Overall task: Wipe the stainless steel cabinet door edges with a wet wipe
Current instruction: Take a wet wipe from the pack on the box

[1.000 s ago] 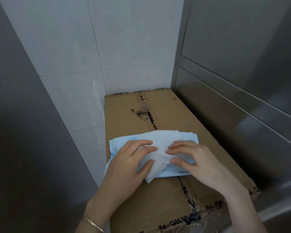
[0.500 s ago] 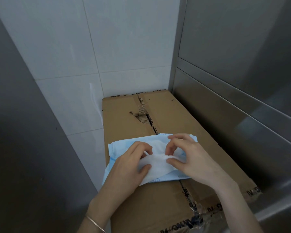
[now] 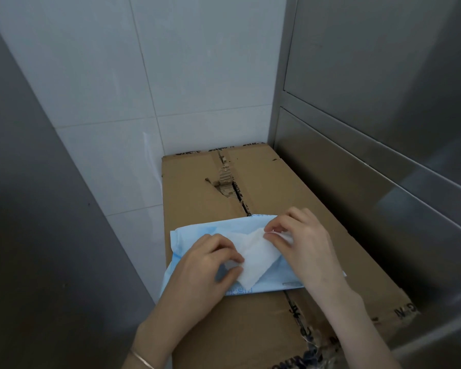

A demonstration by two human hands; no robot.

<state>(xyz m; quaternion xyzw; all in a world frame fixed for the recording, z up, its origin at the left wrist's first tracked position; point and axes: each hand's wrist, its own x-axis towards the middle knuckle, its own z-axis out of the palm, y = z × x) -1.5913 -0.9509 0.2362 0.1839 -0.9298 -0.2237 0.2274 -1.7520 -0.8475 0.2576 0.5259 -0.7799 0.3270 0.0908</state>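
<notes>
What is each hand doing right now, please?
Left hand: pinching the pack.
Right hand: pinching the wipe.

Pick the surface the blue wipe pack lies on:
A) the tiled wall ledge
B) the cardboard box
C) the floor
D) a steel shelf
B: the blue wipe pack lies flat on top of the cardboard box, while the right hand pinches a white wipe at its opening.
</notes>
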